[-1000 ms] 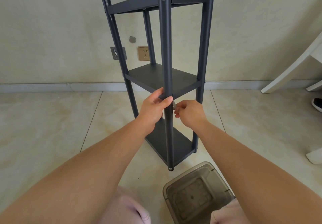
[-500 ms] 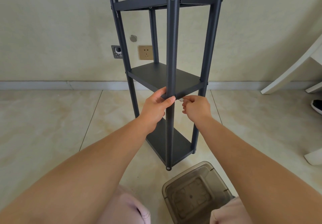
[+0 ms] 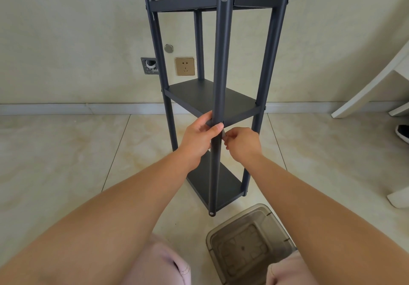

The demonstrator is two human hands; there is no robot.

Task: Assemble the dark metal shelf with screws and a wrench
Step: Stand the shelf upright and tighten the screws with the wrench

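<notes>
while the dark shelf (image 3: 212,98) stands upright on the tiles, steady its near post (image 3: 218,151) with left hand (image 3: 200,137) fingers curled round it; right hand (image 3: 240,144) fingertips pinching a small silvery tool (image 3: 224,134) just beside—turn squarely, avoid slipping.

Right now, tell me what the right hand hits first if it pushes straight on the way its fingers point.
Most likely the front post: the right hand points leftward, its fingertips nearly touching the post, though depth is unclear.
</notes>
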